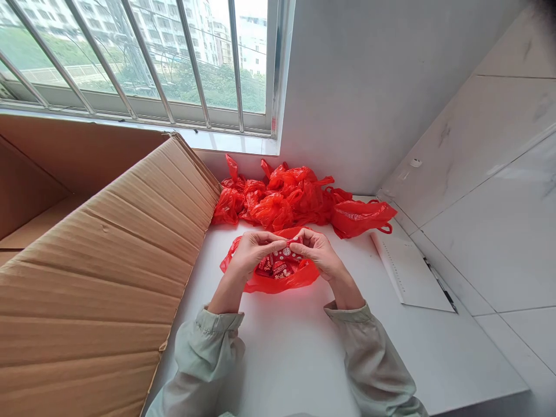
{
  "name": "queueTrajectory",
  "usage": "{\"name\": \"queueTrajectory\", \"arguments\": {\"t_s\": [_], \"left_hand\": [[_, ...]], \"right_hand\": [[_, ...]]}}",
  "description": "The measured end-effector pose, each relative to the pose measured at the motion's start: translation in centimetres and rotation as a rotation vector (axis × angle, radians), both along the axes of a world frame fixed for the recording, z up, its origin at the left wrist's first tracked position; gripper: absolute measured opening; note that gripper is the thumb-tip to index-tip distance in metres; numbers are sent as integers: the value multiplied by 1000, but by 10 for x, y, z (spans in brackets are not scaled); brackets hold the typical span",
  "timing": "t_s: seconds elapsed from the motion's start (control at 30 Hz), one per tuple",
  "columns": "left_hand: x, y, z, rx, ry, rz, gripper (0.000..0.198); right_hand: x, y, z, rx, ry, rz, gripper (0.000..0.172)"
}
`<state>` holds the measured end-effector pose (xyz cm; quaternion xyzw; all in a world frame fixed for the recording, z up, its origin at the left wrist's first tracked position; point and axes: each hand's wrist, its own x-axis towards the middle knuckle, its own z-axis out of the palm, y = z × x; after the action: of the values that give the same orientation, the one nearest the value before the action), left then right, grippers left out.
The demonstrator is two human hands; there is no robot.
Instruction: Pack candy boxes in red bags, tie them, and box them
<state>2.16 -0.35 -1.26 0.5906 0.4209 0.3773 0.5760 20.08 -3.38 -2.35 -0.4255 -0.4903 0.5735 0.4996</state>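
Pinching red packet (pixel 286 252), not yet set down, in left hand (pixel 252 252) and right hand (pixel 320 253) over open bag (pixel 278 285) already holding more packets (pixel 281 270).

One head-worn camera looks forward and down.

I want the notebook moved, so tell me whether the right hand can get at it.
Probably yes: nothing visible stands between the right hand and the notebook, though that hand is busy pinching a red packet.
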Motion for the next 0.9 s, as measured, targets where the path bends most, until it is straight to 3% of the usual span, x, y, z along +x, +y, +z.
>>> {"name": "queueTrajectory", "arguments": {"t_s": [0.2,0.4,0.5,0.57,0.63,0.73,0.9], "left_hand": [[-8,5,-4,-13,75,-21,32],[-11,7,-5,53,116,-1,26],[-12,5,-4,75,180,-57,25],[-12,3,-6,153,363,-105,20],[-11,1,-9,258,671,-119,16],[-4,-3,-17,338,1102,-59,16],[8,-7,-29,296,1268,8,24]], "right_hand": [[4,1,-3,55,-144,-73,33],[7,2,-4,30,-124,-24,33],[11,2,-4,49,-258,-57,29],[14,2,-5,91,-486,-107,21],[15,0,-6,116,-727,-152,14],[15,-3,-6,115,-944,-101,12],[6,-5,-6,104,-1103,74,16]]}}
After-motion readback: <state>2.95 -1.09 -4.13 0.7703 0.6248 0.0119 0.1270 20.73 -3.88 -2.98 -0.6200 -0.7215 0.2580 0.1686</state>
